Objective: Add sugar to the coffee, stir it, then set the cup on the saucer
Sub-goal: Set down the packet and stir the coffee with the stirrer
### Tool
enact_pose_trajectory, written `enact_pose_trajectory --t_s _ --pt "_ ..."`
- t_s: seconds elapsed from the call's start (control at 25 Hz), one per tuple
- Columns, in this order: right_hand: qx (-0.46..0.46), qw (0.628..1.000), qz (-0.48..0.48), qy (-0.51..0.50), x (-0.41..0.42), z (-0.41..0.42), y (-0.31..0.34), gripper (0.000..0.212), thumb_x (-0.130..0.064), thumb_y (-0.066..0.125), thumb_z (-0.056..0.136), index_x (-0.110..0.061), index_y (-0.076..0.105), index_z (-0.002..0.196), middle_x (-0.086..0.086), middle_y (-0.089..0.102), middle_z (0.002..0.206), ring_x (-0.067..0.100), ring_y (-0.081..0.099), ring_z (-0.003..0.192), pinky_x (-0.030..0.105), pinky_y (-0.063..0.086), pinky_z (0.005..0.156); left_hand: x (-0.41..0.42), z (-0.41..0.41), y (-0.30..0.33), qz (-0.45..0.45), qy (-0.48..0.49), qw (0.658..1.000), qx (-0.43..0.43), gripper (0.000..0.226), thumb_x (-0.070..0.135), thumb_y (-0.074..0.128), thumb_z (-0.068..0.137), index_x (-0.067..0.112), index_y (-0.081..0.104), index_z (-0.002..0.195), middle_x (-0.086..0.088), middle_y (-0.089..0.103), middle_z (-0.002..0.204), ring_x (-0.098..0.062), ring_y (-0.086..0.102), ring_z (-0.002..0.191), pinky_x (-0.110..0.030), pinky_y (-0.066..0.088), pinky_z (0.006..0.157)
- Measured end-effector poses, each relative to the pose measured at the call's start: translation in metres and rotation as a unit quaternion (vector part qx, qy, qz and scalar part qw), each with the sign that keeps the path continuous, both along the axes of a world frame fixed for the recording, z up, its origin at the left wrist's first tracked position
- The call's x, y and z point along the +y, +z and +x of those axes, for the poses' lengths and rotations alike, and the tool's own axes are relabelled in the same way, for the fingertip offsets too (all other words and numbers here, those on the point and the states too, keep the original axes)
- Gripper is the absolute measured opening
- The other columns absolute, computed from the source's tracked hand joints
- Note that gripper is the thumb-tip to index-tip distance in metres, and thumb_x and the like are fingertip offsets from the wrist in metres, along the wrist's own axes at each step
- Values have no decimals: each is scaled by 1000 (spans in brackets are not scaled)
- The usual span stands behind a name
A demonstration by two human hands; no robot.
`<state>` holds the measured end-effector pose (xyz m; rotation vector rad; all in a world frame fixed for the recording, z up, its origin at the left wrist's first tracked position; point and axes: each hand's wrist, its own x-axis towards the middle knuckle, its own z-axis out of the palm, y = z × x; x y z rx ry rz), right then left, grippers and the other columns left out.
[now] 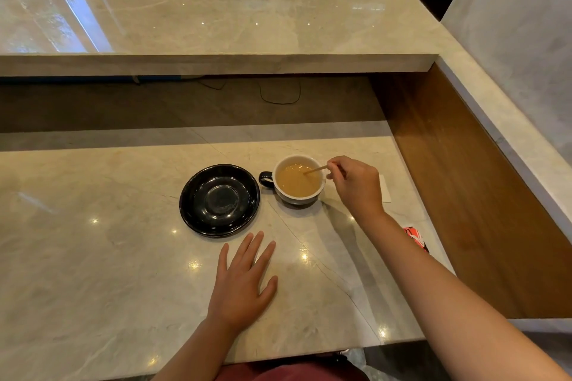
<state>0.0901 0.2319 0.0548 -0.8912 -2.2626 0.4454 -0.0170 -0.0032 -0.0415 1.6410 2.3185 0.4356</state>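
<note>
Wooden stick pinched in my right hand — tip in the cup; left hand flat, fingers spread, beside the saucer.

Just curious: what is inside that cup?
The cup holds light-brown milky coffee, with a thin wooden stick dipped in, pinched by the right hand. The stick's submerged end and the cup's bottom are hidden.
</note>
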Motion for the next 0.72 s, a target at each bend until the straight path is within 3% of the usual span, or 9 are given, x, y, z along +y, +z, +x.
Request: enact_pose_trajectory --t_s 0.16,0.28,0.44,0.52,0.6,0.72 --pt "-97 993 36 56 4 20 9 9 -8 61 87 -2 68 89 16 73 75 30 67 66 39 57 62 1 0 0 3 -1 1000 -1 60 50 36 89 34 17 144 2 11 155 -14 0 141 -54 -1 113" --pt "-110 990 18 81 -2 24 14 10 -10 63 86 -4 69 90 14 74 77 29 68 67 40 57 63 0 0 -1 2 -1 1000 -1 61 50 37 89 35 17 144 3 10 155 -13 0 141 -53 -2 113" --pt "-16 990 -127 66 -14 16 9 6 -8 67 82 -6 71 86 11 74 75 22 69 68 41 58 69 0 -1 -3 -1 2 1000 0 60 51 37 89 36 16 144 3 9 155 -13 0 141 -53 -2 113" --pt "41 980 -189 46 -21 7 4 6 -6 68 81 -9 72 85 7 73 73 14 68 67 36 58 72 0 -1 -3 -4 2 1000 2 60 51 37 89 37 15 144 4 9 155 -13 -1 141 -51 -3 113" --pt "77 977 -197 23 -26 -4 -1 8 -7 68 81 -10 72 86 3 73 73 9 66 67 30 57 72 0 -1 -3 -9 1 1000 7 61 52 36 90 38 12 144 4 7 156 -12 -3 140 -48 -7 113" --pt "114 977 -180 1 -21 -18 -3 8 -6 66 82 -7 72 89 10 74 78 19 68 72 34 58 71 0 -1 -3 -9 -1 1000 9 61 52 35 90 39 10 143 5 6 156 -12 -4 140 -45 -10 112"
